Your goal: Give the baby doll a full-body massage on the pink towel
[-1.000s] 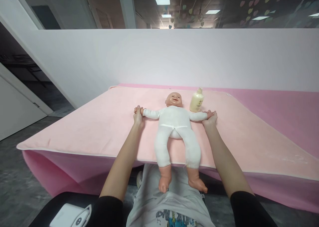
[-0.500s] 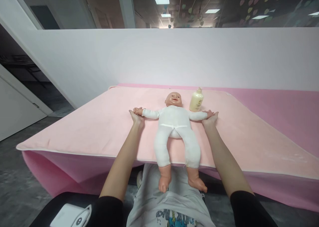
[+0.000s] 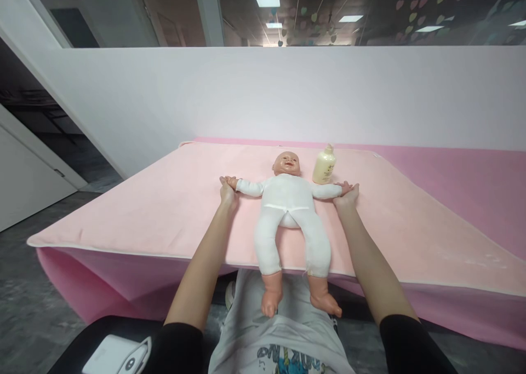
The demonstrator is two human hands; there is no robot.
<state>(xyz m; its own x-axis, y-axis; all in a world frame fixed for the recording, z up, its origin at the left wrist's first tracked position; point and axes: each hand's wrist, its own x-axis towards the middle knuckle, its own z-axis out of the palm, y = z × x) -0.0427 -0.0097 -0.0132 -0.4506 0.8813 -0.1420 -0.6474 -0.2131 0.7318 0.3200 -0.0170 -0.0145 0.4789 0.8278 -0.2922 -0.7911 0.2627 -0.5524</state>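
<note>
A baby doll [image 3: 288,193] in a white cloth body lies on its back, head toward the wall, arms spread. Its feet hang over the near edge of the pink-covered table [image 3: 156,199]. My left hand [image 3: 228,193] is closed round the doll's hand on the left side. On the right side, my right hand [image 3: 347,196] lies under the doll's other hand, its thumb stretched out and its other fingers mostly hidden. A pale yellow pump bottle [image 3: 324,165] stands upright beside the doll's head, above its right-side arm.
Behind the table rises a white wall [image 3: 287,95] with windows above it. A white device [image 3: 110,355] and a grey-white strap item lie on a black surface at the lower left. A white door [image 3: 33,166] is at the far left.
My left hand has moved slightly right and its fingers have closed in round the doll's hand. My right hand has barely moved.
</note>
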